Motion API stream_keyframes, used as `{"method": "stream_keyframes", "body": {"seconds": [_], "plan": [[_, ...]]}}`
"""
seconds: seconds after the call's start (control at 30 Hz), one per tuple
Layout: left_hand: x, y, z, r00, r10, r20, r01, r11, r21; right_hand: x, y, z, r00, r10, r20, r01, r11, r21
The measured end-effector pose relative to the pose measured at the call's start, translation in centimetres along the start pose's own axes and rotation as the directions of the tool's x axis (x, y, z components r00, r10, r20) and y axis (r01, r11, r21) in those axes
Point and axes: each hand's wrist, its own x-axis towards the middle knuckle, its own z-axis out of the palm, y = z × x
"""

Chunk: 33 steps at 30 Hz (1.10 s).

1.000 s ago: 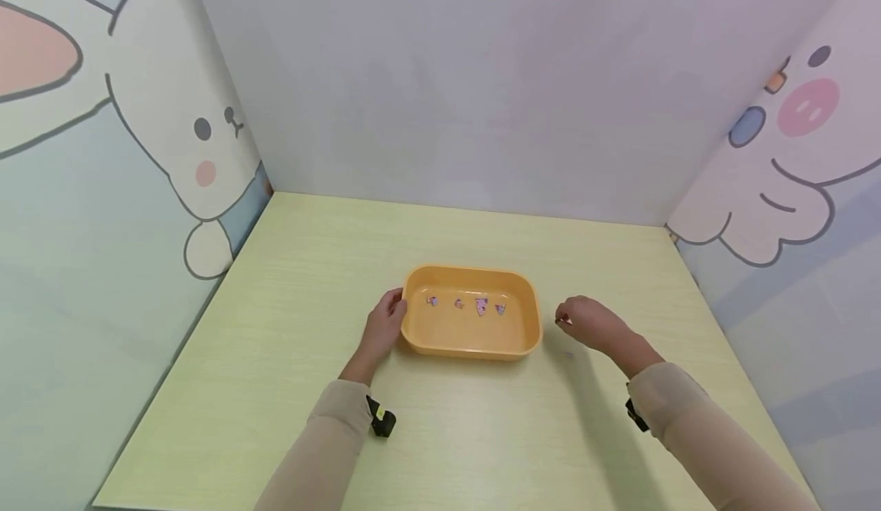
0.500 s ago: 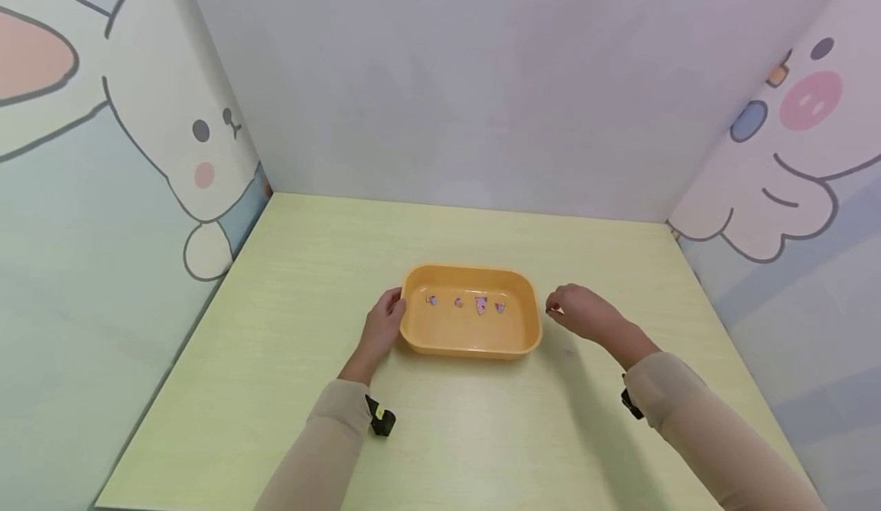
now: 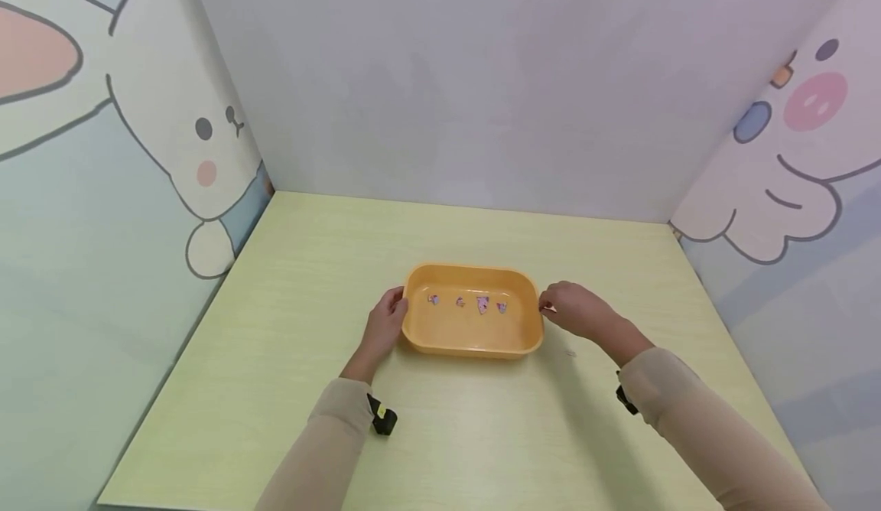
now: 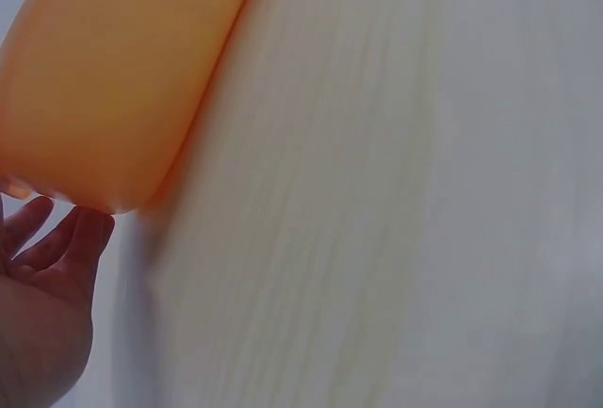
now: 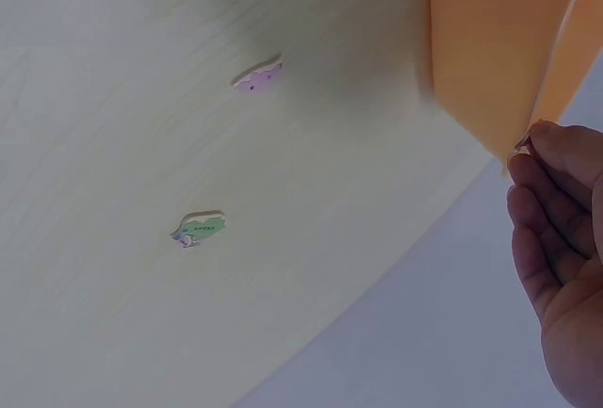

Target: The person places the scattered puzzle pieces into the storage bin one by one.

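Note:
An orange plastic tray [image 3: 468, 339] sits mid-table, with several small printed puzzle pieces lying in a row on its floor, one of them a pink piece [image 3: 482, 304]. At the tray's left end, my left hand [image 3: 383, 327] holds the wall; the left wrist view shows its fingertips [image 4: 90, 220] against the orange plastic. Beside the right rim, my right hand [image 3: 581, 312] pinches a small thin piece [image 5: 524, 144] between thumb and forefinger, its print mostly hidden. On the table below that hand lie a purple piece [image 5: 259, 75] and a green piece [image 5: 202, 227].
The pale yellow-green table [image 3: 330, 251] meets a plain grey wall [image 3: 440, 98] at the back. Side walls carry a cartoon rabbit [image 3: 172, 113] and a cartoon pig [image 3: 812, 136]. Black wrist cameras, such as the left one [image 3: 382, 418], sit at both cuffs.
My right hand has moved left and slightly away from me, up to the tray's right rim, with the small piece in its fingers. The left hand and tray have stayed in place.

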Motion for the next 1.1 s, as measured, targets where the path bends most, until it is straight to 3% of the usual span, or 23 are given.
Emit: {"method": "stream_keyframes", "body": {"seconds": [0.67,1.1], "plan": [[-0.2,0.2,0.0,1.000,0.015,-0.006,-0.015,1.000,-0.020,3.8,-3.9,-0.1,0.993,-0.119,0.013,0.119,0.991,-0.052],[0.1,0.0,0.1,1.000,0.015,0.002,-0.015,1.000,-0.018,6.0,-5.9,-0.1,0.967,-0.251,-0.037,0.249,0.966,-0.068]]}}
